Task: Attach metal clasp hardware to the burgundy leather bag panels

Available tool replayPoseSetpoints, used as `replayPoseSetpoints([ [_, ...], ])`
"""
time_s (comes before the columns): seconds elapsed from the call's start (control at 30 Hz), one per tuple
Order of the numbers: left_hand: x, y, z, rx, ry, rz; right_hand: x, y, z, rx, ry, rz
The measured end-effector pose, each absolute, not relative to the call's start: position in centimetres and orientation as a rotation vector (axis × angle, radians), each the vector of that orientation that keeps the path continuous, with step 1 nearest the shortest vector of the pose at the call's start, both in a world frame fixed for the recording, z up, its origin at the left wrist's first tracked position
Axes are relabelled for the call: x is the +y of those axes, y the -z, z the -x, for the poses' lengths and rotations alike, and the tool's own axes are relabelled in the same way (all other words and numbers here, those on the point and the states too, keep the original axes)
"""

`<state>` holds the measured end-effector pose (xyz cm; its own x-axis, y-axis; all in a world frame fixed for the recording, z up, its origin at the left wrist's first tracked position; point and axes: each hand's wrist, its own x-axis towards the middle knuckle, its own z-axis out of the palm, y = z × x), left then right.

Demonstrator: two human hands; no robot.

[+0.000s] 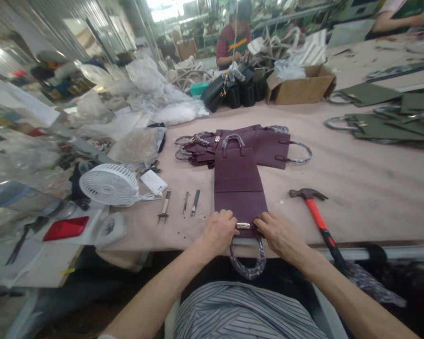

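A flat purple bag panel (238, 176) lies lengthwise in front of me, with a wrapped handle at each end. Its near handle (249, 272) hangs past the table's front edge. My left hand (222, 230) grips the panel's left edge near the bottom, fingers curled on top. Opposite it, my right hand (274, 230) has its fingers closed on the right edge. Between the two hands shows a silver metal clasp plate (243, 226). The thumbs are mostly hidden. More purple bag panels (272, 147) with wrapped handles lie piled beyond this one.
A claw hammer (316, 212) lies to the right, its handle over the edge. Small metal hand tools (195, 203), a white fan (109, 183) and a red phone (66, 228) are leftward. Green panels (378, 127), a cardboard box (300, 89) and black bags (233, 89) lie farther off. A co-worker (229, 44) sits across.
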<state>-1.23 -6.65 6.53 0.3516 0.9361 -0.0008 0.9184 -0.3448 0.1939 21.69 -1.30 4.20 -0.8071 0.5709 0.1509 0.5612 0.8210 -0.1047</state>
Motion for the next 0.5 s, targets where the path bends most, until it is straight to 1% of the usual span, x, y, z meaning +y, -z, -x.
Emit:
replayPoseSetpoints([
  [0.13, -5.7, -7.2, 0.3, 1.577, 0.032, -2.576, -1.1, -4.8, -21.8, -2.919, -0.024, 0.779],
  [0.23, -6.2, -7.2, 1.0, 1.496, 0.059, -2.654, -1.3, -5.5, -21.5, -2.980, 0.009, 0.713],
  [0.33, -6.9, -6.5, 2.6, 1.419, -0.089, -2.619, -1.5, -5.9, -21.2, -2.999, -0.018, 0.704],
  [0.5, -7.4, -3.5, 5.5, 1.235, -0.538, -2.524, -0.8, -5.2, -21.9, -2.965, -0.154, 0.688],
])
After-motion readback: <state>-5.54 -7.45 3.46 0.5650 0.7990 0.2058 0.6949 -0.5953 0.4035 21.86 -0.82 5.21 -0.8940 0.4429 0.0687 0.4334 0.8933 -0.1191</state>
